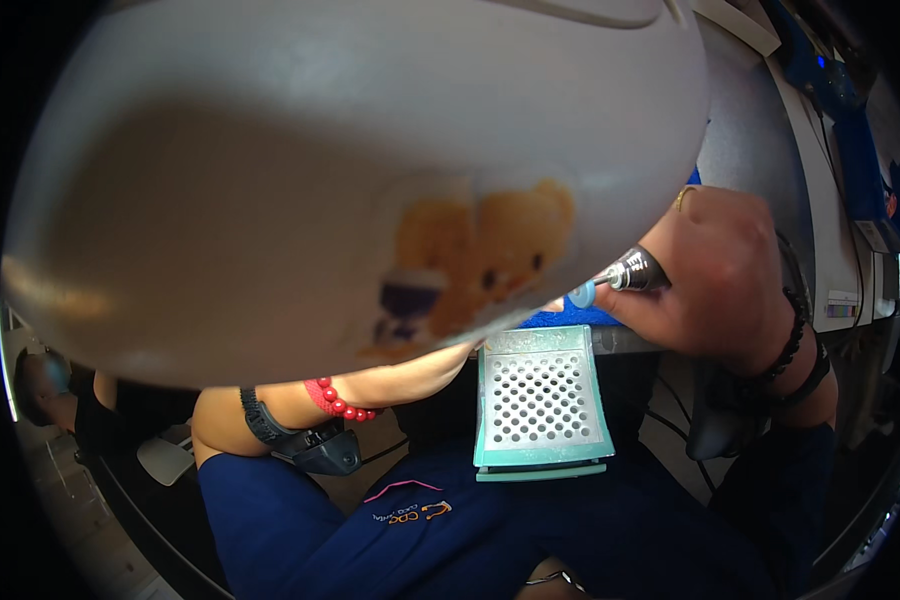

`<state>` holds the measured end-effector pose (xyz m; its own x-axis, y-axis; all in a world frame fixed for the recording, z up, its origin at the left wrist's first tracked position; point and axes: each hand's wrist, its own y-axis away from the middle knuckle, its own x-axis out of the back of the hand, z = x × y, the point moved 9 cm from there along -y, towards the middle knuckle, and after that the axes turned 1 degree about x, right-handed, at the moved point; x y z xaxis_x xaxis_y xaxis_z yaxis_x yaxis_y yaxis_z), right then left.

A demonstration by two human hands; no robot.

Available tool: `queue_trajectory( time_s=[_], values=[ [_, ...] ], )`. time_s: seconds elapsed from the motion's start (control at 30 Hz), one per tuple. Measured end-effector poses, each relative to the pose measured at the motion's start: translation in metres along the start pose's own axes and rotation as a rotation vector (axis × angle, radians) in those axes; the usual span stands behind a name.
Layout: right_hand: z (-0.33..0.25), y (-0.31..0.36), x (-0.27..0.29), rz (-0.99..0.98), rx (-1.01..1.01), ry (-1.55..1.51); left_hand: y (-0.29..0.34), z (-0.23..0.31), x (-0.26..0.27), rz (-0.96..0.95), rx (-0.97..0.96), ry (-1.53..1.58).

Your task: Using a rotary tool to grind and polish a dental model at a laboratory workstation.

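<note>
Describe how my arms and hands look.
Dark blue sleeves. The left forearm wears a red bead bracelet and a black strap; the left hand is mostly hidden. The right hand has a gold-coloured ring, its wrist a black bracelet and black band.

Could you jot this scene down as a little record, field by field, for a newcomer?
Right hand: closed around a black-and-silver handpiece
Handpiece tip: blue disc
Left hand: partly hidden; its grip cannot be seen
Left wrist: red bead bracelet
Foreground: large pale rounded object with a bear picture
Near the body: teal-framed perforated panel
</note>
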<state>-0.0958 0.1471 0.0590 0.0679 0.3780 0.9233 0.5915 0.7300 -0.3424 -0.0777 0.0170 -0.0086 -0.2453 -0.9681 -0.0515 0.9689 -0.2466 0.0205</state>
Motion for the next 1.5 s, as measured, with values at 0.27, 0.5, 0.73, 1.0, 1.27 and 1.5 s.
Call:
queue_trajectory(
  time_s=[0.27,0.5,0.73,1.0,1.27,1.5],
  values=[
    [0.003,-0.003,0.006,0.082,0.012,0.005,0.0,-0.002,0.002,0.021,-0.026,-0.007],
    [0.004,-0.001,0.002,0.044,0.002,0.002,0.0,0.001,0.002,0.019,-0.044,-0.033],
    [0.001,0.0,0.001,0.006,0.015,0.027,0.0,0.005,0.002,0.019,-0.062,-0.057],
    [0.002,0.0,0.0,0.019,-0.004,0.014,0.0,0.009,0.001,0.021,-0.099,-0.078],
    [0.0,0.0,0.001,0.002,0.022,0.049,-0.001,0.014,-0.001,0.026,-0.141,-0.098],
    [0.0,0.001,0.003,0.041,0.035,0.015,-0.003,0.018,-0.005,0.007,-0.168,-0.125]
  ],
)
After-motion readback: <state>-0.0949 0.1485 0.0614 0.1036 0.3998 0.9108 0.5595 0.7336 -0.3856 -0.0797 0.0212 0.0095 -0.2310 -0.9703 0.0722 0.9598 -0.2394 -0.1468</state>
